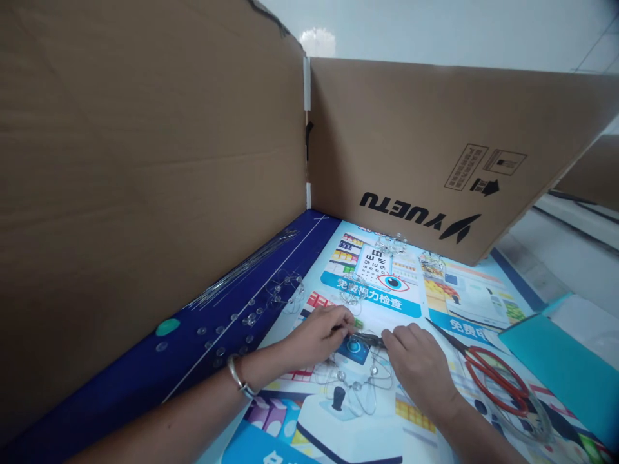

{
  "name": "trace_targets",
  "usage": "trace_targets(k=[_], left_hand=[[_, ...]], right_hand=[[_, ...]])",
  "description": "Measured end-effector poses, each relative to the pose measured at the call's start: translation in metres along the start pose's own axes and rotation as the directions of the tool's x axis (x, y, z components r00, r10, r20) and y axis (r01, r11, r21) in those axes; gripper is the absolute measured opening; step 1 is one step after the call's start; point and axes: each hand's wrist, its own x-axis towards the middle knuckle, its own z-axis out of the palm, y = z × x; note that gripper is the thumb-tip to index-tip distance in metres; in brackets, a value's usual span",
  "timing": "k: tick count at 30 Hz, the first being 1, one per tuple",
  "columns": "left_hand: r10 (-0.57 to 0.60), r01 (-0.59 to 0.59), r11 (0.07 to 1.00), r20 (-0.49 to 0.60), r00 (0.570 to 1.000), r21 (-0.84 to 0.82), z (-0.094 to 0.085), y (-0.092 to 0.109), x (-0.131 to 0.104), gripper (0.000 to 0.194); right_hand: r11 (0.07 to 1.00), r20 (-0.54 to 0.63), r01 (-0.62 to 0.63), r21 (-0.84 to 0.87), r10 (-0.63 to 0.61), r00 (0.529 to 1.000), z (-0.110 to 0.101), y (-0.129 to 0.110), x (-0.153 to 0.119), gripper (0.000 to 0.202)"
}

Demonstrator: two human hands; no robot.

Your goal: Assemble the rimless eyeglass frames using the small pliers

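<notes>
Low in the middle of the head view lies a wire piece with clear beads and looped wires (pixel 356 386), on a printed sheet. My left hand (pixel 322 332) has its fingers pinched at the upper edge of this piece, on what looks like its wire. My right hand (pixel 418 361) is wrapped round dark pliers (pixel 368 339), whose jaws point left and meet the left fingertips. Whether the jaws are closed on the wire is too small to tell. The beaded loops hang below both hands and rest on the sheet.
Cardboard walls (pixel 411 142) rise at the left and back. Red-handled scissors (pixel 498 380) lie at the right beside a teal folder (pixel 556 361). Several beaded wire pieces (pixel 286 290) lie behind the hands; loose clear beads (pixel 220 352) and straight wires (pixel 236 274) are on the left.
</notes>
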Motion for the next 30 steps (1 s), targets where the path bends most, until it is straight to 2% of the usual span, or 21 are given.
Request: trace_targets(k=[10, 19, 30], left_hand=[[0.016, -0.016, 1.000, -0.015, 1.000, 0.017, 0.001, -0.001, -0.001, 0.015], [-0.023, 0.027, 0.995, -0.039, 0.999, 0.097, 0.008, 0.002, 0.003, 0.026], [0.023, -0.011, 0.979, -0.057, 0.998, 0.202, 0.011, 0.000, 0.003, 0.024]], right_hand=[[1.000, -0.010, 0.012, 0.010, -0.012, 1.000, -0.002, 0.002, -0.001, 0.016], [1.000, -0.020, 0.004, 0.026, -0.004, 1.000, -0.001, -0.001, 0.001, 0.016], [1.000, -0.014, 0.023, 0.003, -0.023, 1.000, -0.003, -0.001, 0.001, 0.017]])
